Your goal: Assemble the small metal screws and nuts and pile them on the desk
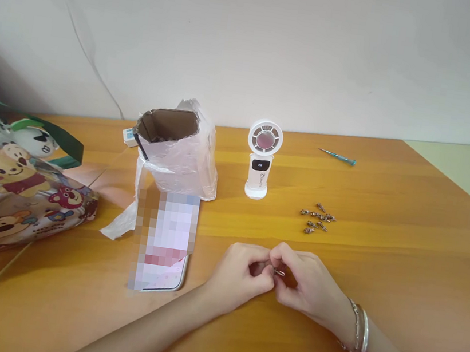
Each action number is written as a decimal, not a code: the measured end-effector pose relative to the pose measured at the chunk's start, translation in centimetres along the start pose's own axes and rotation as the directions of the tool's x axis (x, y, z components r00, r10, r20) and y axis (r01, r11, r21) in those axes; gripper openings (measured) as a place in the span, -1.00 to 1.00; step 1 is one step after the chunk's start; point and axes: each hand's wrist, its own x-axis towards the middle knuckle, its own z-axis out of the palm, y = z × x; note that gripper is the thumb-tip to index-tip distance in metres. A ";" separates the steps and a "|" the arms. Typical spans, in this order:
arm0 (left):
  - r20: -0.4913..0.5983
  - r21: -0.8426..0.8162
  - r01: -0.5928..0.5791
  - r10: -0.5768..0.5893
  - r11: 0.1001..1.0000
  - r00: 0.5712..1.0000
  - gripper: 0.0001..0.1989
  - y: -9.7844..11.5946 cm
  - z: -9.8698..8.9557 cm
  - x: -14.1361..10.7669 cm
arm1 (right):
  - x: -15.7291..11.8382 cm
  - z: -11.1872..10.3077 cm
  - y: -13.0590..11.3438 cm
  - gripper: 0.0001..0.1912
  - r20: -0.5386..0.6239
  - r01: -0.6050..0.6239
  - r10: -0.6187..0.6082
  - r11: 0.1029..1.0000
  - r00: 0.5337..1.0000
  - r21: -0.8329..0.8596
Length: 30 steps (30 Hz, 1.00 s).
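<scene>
My left hand (243,275) and my right hand (305,280) meet over the wooden table (405,233), fingertips touching. Between them is a small metal piece (278,272), partly hidden by the fingers. The left thumb and forefinger are pinched at its left end, and the right fingers close round it from the other side. Beyond my right hand lies a loose group of small metal screw-like parts (320,216). A silver bracelet and bangle circle the right wrist.
A white fan (258,176) stands behind my hands. Left of it are an open plastic-wrapped box (184,163), a partly blurred phone (165,273) and a cartoon-printed bag (25,189). A teal-handled screwdriver (343,159) lies at the back right.
</scene>
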 end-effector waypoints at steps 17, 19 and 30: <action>0.092 -0.138 0.077 -0.065 0.987 0.994 -0.80 0.5 -0.4 -0.1 | -0.3 0.0 -0.3 -0.81 -0.035 -0.016 0.014 0.999 0.999 -0.036; 0.084 -0.190 0.085 -0.070 0.978 0.994 -0.80 0.5 -0.6 0.0 | -0.2 -0.3 -0.4 -0.85 -0.037 -0.019 0.019 1.000 0.999 0.007; 0.113 -0.308 0.049 -0.014 0.950 0.993 -0.60 0.3 -0.5 -0.2 | -0.1 -0.6 -0.5 -0.94 -0.152 0.047 -0.060 0.995 0.987 -0.088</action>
